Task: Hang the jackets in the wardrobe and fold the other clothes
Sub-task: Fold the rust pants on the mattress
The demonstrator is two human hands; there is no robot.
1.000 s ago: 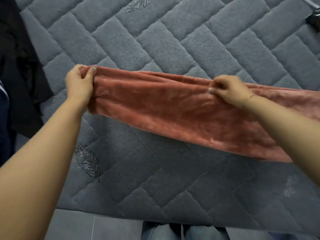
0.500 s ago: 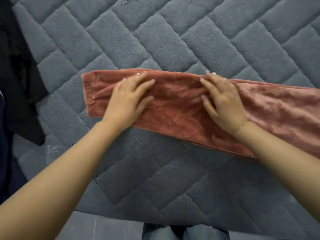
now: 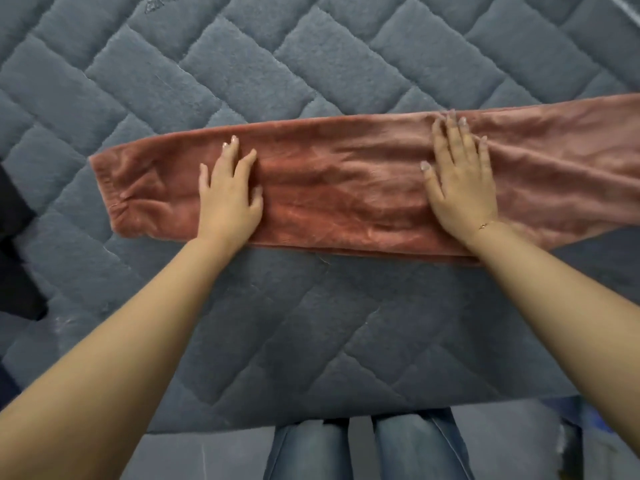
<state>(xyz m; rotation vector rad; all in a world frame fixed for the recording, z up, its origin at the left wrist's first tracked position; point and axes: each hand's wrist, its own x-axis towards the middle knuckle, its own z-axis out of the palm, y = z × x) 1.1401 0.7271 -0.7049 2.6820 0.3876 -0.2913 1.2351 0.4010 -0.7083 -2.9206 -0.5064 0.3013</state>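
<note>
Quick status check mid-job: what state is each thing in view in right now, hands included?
pink fleece garment: folded into a long strip, lying flat on the bedspread, right end out of frame.
left hand: open, palm pressing on the garment.
right hand: open, fingers straight, pressing on the garment.
grey quilted bedspread: spread flat.
dark clothing: lying at the left edge, unfolded.

Dim, even indoor light; soft shadows under forearms; slight blur; wide-angle bending at edges.
</note>
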